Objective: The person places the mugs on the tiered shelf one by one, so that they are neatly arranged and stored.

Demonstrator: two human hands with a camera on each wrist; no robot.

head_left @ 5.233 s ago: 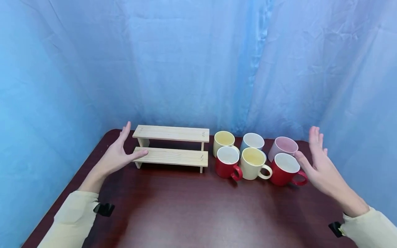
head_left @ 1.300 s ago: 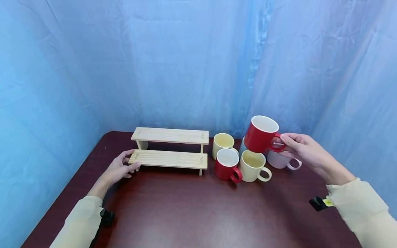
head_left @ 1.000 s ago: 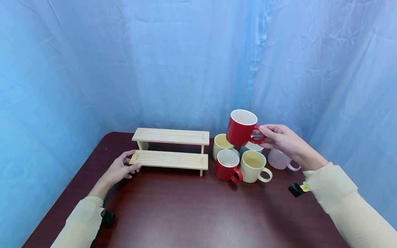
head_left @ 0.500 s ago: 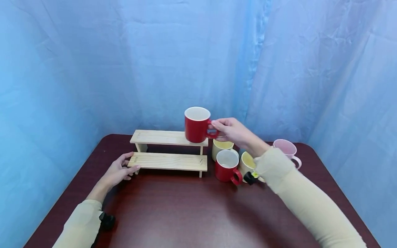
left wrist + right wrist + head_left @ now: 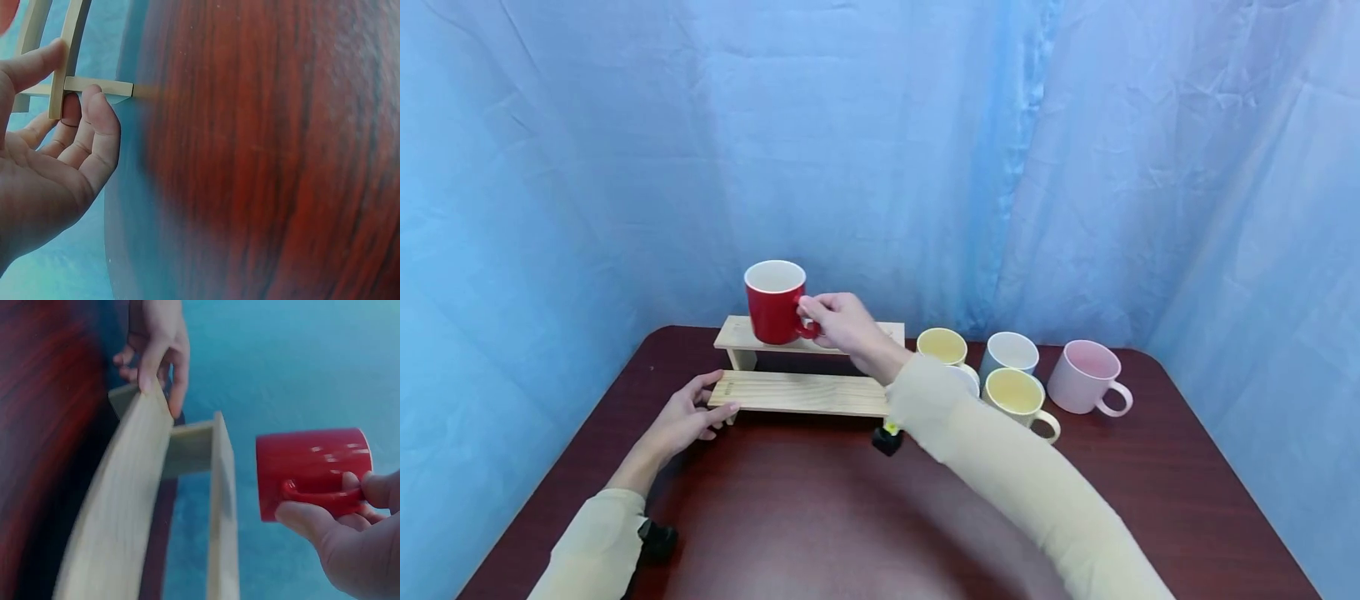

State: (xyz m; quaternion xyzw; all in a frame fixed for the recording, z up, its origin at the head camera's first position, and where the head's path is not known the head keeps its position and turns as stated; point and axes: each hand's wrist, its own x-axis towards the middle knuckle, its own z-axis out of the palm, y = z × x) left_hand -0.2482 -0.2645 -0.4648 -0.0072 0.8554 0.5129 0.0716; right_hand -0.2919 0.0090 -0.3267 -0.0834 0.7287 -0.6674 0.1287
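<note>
1. While the wooden stand (image 5: 805, 392) is pinched by the left grip (image 5: 683, 417) at the left end of its lower board, thumb at the front edge and fingers behind, it could be skewed or tilted by any careless pull from that side.
2. The red mug (image 5: 774, 312) is held upright over the left part of the upper board (image 5: 732, 333); a gap beneath it is shown in the right wrist view. Because the board looks narrow, the base could be left overhanging an edge and the mug toppled.
3. The mug's handle is pinched by the right grip (image 5: 848, 323). Since the weight is borne from one side, the mug could be tipped if the pinch is slackened before the base is supported.
4. A black wrist device (image 5: 887, 440) is carried near the lower board's right end, which could be knocked by it.
5. By the right sleeve (image 5: 1000, 450), the front mug (image 5: 966, 377) is mostly hidden, so it could be bumped unseen as the arm is drawn back.
6. Nearby on the bench (image 5: 820, 517), a rear yellow mug (image 5: 942, 346), a pale blue mug (image 5: 1009, 354), a front yellow mug (image 5: 1015, 392) and, farthest right, a pink mug (image 5: 1082, 379) are grouped closely; little room is left between them.
</note>
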